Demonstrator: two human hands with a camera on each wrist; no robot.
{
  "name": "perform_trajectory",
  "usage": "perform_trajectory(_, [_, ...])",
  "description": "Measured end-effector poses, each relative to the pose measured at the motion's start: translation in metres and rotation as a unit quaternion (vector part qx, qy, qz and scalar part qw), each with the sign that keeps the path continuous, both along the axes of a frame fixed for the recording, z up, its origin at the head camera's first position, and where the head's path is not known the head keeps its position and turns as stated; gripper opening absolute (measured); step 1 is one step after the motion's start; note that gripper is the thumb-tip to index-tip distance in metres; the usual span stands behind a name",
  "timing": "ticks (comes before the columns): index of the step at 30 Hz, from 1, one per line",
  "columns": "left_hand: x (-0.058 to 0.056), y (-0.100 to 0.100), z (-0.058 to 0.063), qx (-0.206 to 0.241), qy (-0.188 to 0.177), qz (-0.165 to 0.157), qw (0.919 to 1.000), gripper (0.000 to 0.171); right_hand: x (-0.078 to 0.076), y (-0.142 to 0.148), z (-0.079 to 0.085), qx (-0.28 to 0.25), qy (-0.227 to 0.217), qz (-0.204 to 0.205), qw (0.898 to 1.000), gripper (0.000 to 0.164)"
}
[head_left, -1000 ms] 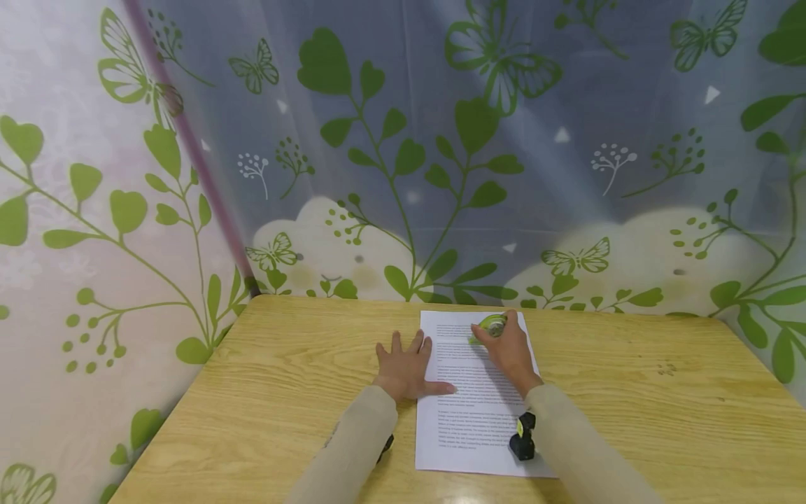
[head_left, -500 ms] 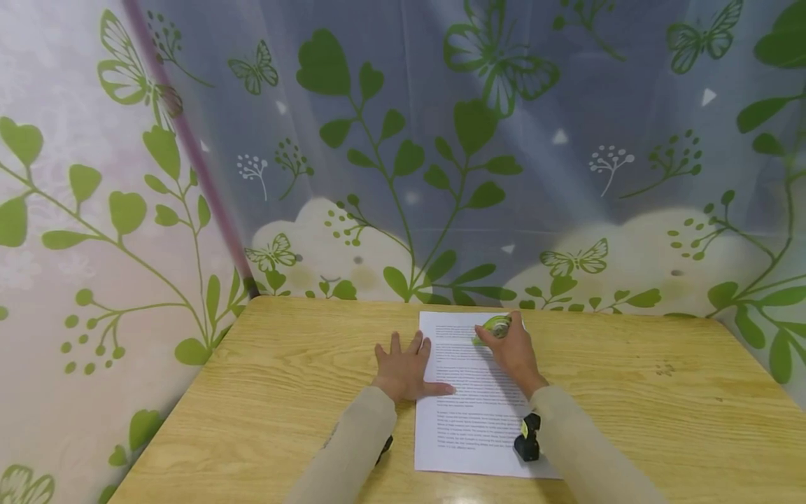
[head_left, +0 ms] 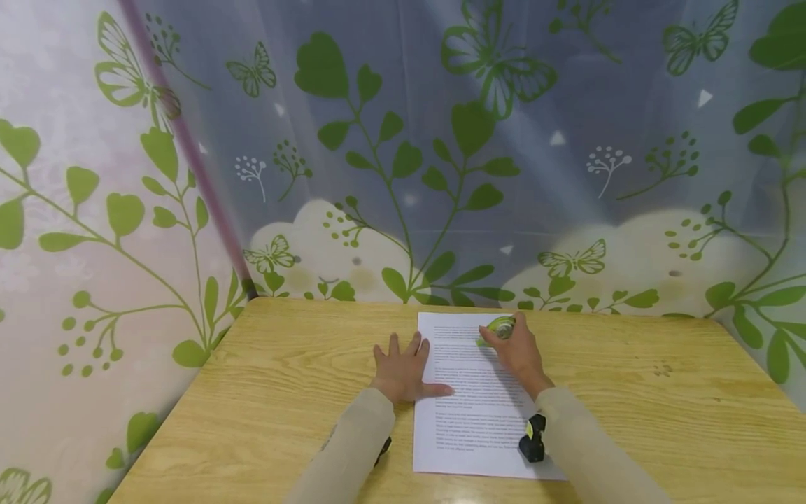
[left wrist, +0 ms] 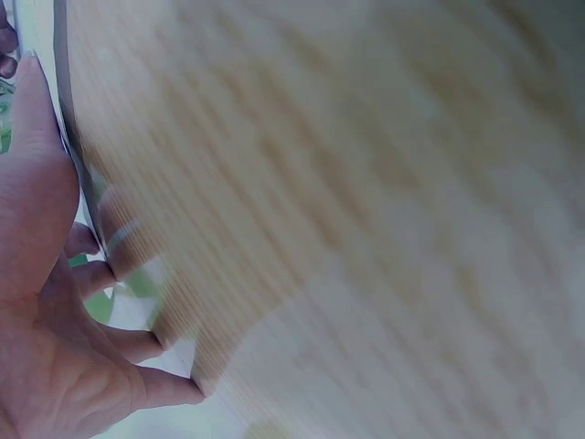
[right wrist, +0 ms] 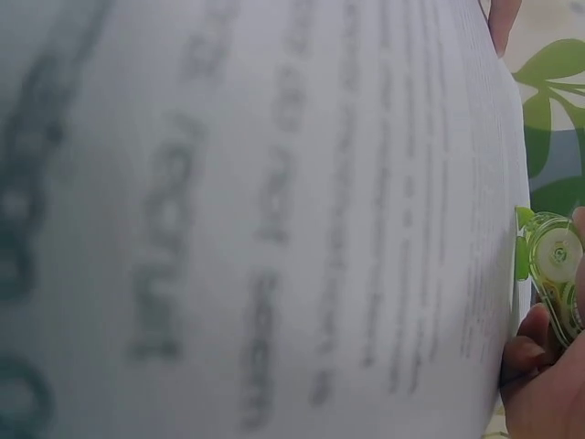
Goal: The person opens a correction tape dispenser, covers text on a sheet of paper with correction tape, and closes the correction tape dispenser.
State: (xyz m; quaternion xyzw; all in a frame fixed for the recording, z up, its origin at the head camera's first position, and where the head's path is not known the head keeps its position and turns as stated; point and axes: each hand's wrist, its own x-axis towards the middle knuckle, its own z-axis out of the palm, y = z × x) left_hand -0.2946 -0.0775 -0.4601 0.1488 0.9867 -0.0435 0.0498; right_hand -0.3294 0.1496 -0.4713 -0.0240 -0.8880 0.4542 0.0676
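Observation:
A printed sheet of paper [head_left: 472, 434] lies on the wooden table, its lines of text running across it. My left hand [head_left: 401, 374] rests spread at the paper's left edge, thumb on the sheet and the other fingers mostly on the wood. In the left wrist view, that hand [left wrist: 64, 347] shows its straight fingers touching the table. My right hand [head_left: 519, 353] pinches a green correction tape dispenser [head_left: 502, 327] near the top right of the page. The right wrist view shows the dispenser [right wrist: 553, 256] with its tip at the paper's surface; part of it is hidden by the fingers.
The light wooden table [head_left: 630, 406] extends to both sides of the paper. A patterned curtain [head_left: 403, 210] with green leaves and butterflies hangs behind its far edge. Small black wrist devices sit under both sleeves; the right one [head_left: 532, 439] is over the sheet.
My right hand has slid a little to the right across the page with the correction tape dispenser. The left hand stays in place on the paper's edge.

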Motion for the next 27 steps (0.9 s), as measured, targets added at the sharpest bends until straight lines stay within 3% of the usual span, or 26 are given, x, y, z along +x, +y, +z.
perform_trajectory(8, [0.0, 0.0, 0.001, 0.003, -0.004, 0.002, 1.0, 0.109, -0.001, 0.004, -0.001, -0.024, 0.004, -0.002, 1.0, 0.069])
perform_trajectory(27, [0.001, 0.0, 0.0, 0.007, -0.004, 0.0, 1.0, 0.109, 0.001, 0.015, 0.001, -0.02, -0.008, 0.007, 1.0, 0.076])
